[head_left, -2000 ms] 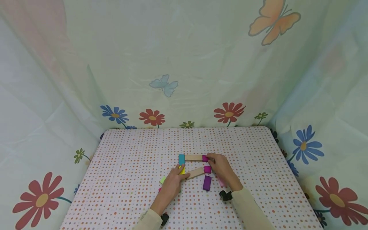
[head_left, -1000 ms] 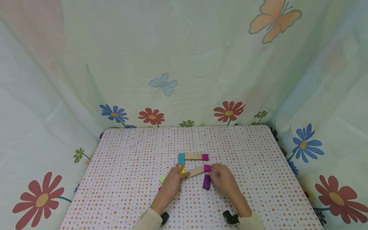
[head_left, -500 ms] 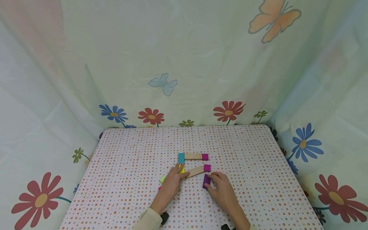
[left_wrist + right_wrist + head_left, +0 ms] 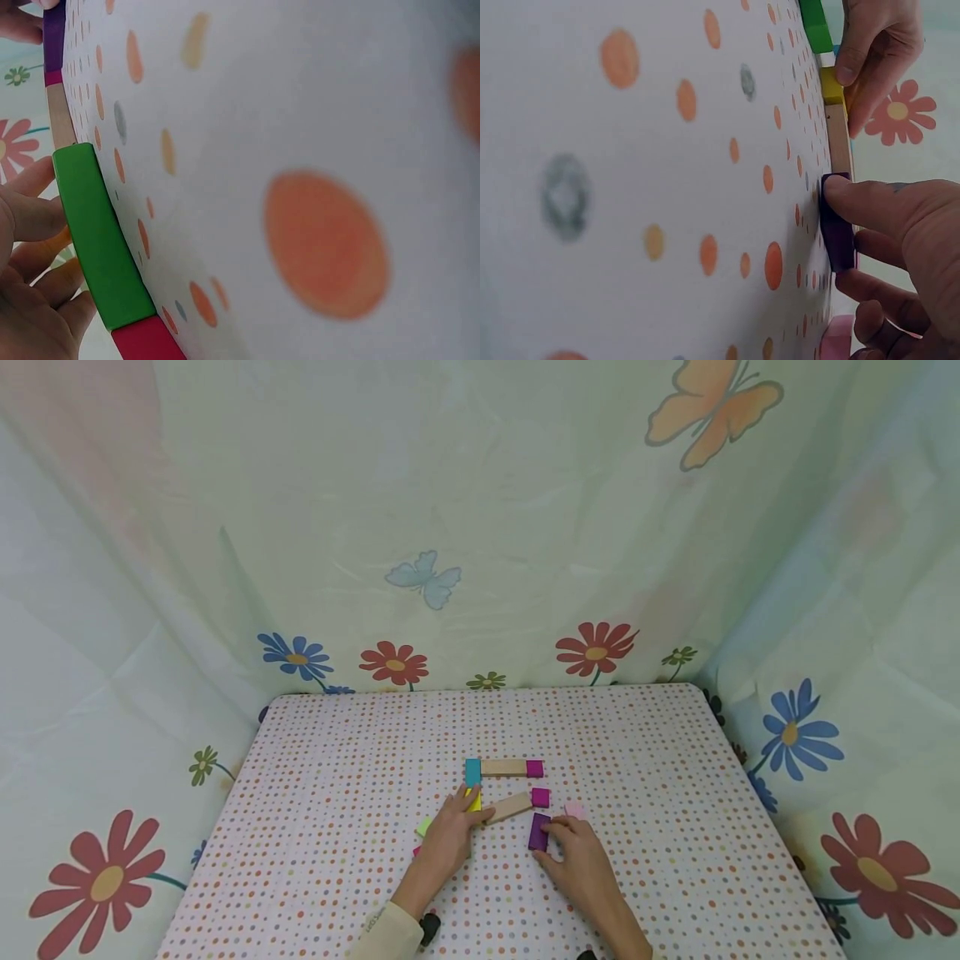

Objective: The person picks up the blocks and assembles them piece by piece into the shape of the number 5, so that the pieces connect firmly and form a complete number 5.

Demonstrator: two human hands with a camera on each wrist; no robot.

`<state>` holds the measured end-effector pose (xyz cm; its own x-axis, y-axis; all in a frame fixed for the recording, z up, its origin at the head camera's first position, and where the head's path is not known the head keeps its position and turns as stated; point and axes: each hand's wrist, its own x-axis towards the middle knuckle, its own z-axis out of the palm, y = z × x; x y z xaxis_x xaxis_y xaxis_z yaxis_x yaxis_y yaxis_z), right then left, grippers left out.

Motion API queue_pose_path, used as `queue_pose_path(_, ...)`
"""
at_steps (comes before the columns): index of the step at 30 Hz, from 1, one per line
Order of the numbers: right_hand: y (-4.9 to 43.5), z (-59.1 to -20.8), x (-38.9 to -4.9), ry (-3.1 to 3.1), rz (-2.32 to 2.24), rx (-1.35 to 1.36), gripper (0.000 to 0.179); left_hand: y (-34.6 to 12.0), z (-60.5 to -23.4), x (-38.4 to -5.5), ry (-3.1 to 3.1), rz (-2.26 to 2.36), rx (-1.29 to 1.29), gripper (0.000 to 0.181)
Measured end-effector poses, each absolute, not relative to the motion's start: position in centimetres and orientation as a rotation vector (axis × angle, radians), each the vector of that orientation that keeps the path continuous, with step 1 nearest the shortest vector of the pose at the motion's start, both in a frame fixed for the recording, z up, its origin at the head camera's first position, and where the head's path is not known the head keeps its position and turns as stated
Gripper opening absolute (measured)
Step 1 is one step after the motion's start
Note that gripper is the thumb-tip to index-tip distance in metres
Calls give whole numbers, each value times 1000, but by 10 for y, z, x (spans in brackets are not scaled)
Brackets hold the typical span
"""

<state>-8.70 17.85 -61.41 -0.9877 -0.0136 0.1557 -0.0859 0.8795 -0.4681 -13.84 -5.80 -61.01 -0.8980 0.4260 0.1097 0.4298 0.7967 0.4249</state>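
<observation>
Left hand [image 4: 447,833] and right hand [image 4: 581,857] apart, each pinching one block.
Should the left hand's hold on the yellow block [image 4: 474,802] drift, the slanted wooden block [image 4: 512,807] could skew; overpushing the purple block [image 4: 537,832], in the right hand's pinch just nearside of the nearer magenta block [image 4: 541,797], could jar that neighbour.

I'm watching the right hand [image 4: 581,858] pinching a purple block [image 4: 537,832], lying near the right end of the plank [image 4: 511,807]; by its left end, the left hand [image 4: 449,835] is touching a yellow block [image 4: 476,802].
</observation>
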Motion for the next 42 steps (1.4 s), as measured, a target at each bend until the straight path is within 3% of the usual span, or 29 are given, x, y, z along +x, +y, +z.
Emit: queue_pose_path(42, 191, -605, -97, -2937, 703, 232, 40, -57, -609, -140, -2989, -701, -727, 45)
